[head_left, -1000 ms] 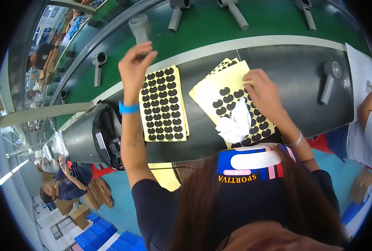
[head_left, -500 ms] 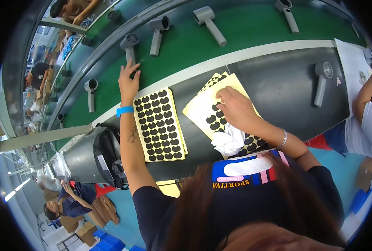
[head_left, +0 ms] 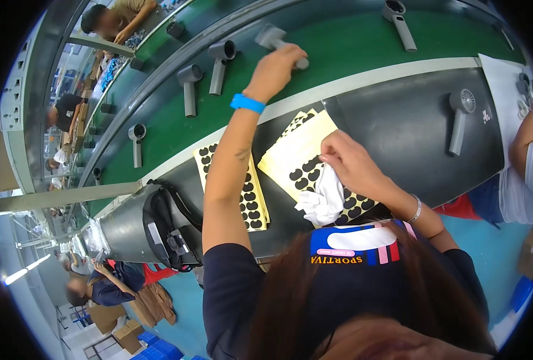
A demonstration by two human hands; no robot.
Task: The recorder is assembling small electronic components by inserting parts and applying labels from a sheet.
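My left hand (head_left: 276,67) reaches out over the green conveyor belt, its fingers closed round the handle of a grey handheld fan (head_left: 272,37). That fan is smeared by motion. My right hand (head_left: 353,163) hovers above a stack of yellow sticker sheets (head_left: 278,157) with black rounded stickers. Thumb and forefinger are pinched together; what they hold, if anything, is too small to make out. Just beneath this hand a crumpled white cloth (head_left: 321,199) lies on the sheets. A second stack of sticker sheets (head_left: 253,204) is partly covered by my left forearm.
More grey fans stand along the conveyor belt (head_left: 350,51), one (head_left: 221,63) left of my hand. Another fan (head_left: 460,120) lies on the black table (head_left: 398,114) at right. A black bag (head_left: 164,231) sits at left. Co-workers are at both sides.
My left hand has moved right, from beside one fan to another, and closed on its handle. The fans on the belt have shifted left. My right hand has moved slightly right and down.
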